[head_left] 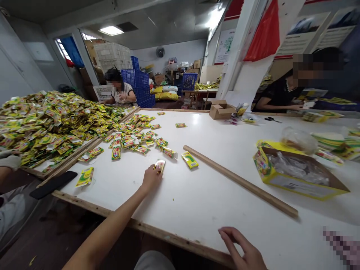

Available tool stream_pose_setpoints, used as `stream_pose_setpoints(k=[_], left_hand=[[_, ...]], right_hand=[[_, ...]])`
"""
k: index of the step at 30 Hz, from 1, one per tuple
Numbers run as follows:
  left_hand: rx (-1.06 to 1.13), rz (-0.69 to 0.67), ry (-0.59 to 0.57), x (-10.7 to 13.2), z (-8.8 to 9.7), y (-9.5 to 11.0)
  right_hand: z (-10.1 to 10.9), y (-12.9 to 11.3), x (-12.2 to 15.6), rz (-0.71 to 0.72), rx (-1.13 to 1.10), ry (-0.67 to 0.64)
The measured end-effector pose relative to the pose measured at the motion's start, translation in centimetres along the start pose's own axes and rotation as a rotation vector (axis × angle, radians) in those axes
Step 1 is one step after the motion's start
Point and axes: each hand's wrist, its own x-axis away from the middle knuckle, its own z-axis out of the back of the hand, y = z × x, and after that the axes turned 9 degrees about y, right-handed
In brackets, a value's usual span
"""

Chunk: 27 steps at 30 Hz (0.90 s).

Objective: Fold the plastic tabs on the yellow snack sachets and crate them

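My left hand (152, 179) reaches over the white tabletop, its fingers closed on a small yellow-and-green packet (160, 165). Low on the right, near the table's front edge, is my right hand (245, 249); its thumb and forefinger curve together at the tips with nothing visible between them. Just right of the held packet lies a yellow packet (190, 160) with its barcode side up. Beyond my left hand, several similar packets (128, 142) are scattered in a loose heap. A single yellow packet (84, 177) rests near the left front edge.
A wooden strip (239, 180) lies diagonally across the table. Right of it stands an open yellow carton (298, 185) holding clear plastic. A big packet pile (56, 123) fills the left side. Scissors (272, 119) and a cardboard box (222, 110) lie farther back. Other people sit around.
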Motion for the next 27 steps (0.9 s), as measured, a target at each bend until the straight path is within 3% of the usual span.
stream_pose_setpoints(k=[3, 6, 10, 14, 17, 21, 27], left_hand=[[0.025, -0.040, -0.027, 3.7, 1.0, 1.0], [0.083, -0.056, -0.014, 6.6, 1.6, 2.9], [0.471, -0.148, 0.080, 11.0, 1.0, 7.2], [0.727, -0.208, -0.034, 14.7, -0.2, 10.4], [0.816, -0.107, -0.136, 15.2, -0.5, 11.1], [0.916, 0.016, -0.251, 13.9, -0.1, 10.9], [1.087, 0.157, -0.345, 12.6, -0.2, 10.1]], right_hand=[[-1.6, -0.5, -0.5, 0.029, -0.051, -0.109], [-3.9, -0.7, -0.6, -0.007, -0.169, -0.123], [-7.1, -1.2, -0.8, -0.118, -0.461, 0.060], [-7.8, -1.6, -1.3, -0.185, -0.549, 0.262], [-7.2, -1.3, -1.1, -0.154, -0.535, 0.212], [-6.6, -0.7, -0.7, -0.073, -0.489, 0.072], [-6.4, -1.1, -1.9, 0.001, -0.394, -0.039]])
